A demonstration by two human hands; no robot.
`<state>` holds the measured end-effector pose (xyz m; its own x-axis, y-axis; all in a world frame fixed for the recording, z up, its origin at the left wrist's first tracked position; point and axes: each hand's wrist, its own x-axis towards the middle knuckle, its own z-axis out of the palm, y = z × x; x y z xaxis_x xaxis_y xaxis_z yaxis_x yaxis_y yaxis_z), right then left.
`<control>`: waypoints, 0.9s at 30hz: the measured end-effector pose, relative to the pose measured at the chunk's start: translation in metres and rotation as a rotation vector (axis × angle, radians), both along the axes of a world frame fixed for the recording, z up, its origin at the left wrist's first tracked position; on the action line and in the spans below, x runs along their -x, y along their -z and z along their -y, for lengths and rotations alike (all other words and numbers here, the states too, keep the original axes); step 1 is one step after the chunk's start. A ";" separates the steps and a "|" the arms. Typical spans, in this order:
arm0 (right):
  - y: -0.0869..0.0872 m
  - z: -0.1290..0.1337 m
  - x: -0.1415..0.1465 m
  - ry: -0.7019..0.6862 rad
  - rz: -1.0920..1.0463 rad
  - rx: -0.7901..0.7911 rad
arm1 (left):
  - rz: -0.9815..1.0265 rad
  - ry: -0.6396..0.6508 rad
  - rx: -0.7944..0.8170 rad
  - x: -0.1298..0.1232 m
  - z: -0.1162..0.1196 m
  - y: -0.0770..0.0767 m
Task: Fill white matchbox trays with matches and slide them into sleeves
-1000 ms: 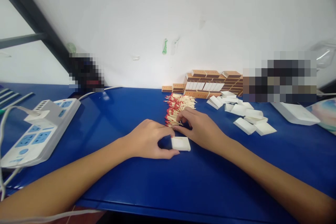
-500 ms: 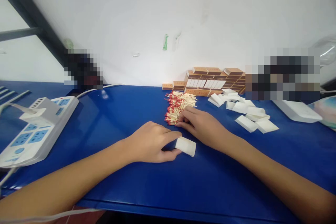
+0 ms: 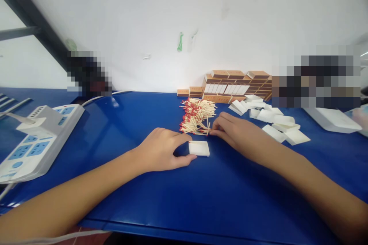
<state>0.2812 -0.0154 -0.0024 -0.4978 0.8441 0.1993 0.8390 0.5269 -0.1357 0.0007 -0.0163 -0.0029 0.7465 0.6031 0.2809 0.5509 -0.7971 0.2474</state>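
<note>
My left hand (image 3: 163, 149) grips a small white tray (image 3: 199, 148) by its left end, thumb and fingers on opposite sides, low over the blue table. To the right, my right hand (image 3: 230, 130) has its fingertips pinched round a few matches (image 3: 209, 129) at the lower right edge of a heap of red-tipped matches (image 3: 198, 113). The heap lies just beyond the white tray. How many matches the fingers hold is too small to tell.
Matchboxes (image 3: 224, 88) are stacked against the wall, with several loose white trays (image 3: 266, 115) in front of them. A larger white container (image 3: 330, 118) lies at the right. A power strip (image 3: 43, 141) sits at the left on the blue table (image 3: 161, 203).
My right hand has shifted right, to the heap's edge, and matches now show at its fingertips. The white tray has turned straighter and moved slightly up and left with my left hand.
</note>
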 end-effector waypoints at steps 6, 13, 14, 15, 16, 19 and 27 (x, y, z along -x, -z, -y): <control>-0.006 -0.003 -0.023 0.074 0.076 -0.177 | 0.016 -0.026 0.000 -0.001 -0.001 -0.001; -0.014 0.003 -0.019 0.036 0.027 -0.149 | 0.022 -0.021 0.016 -0.001 -0.001 -0.002; -0.015 0.005 -0.016 0.029 0.002 -0.144 | 0.022 -0.024 0.012 -0.001 -0.001 -0.002; -0.017 0.007 -0.012 0.024 -0.025 -0.138 | 0.021 -0.027 0.010 -0.002 -0.001 -0.001; -0.018 0.009 -0.008 0.018 -0.054 -0.132 | 0.023 -0.029 0.007 -0.002 0.000 -0.001; -0.018 0.014 0.002 -0.022 -0.126 -0.092 | 0.039 -0.030 -0.001 -0.002 -0.001 0.000; -0.009 0.027 0.017 -0.088 0.055 -0.110 | 0.039 -0.019 -0.002 -0.002 -0.002 0.001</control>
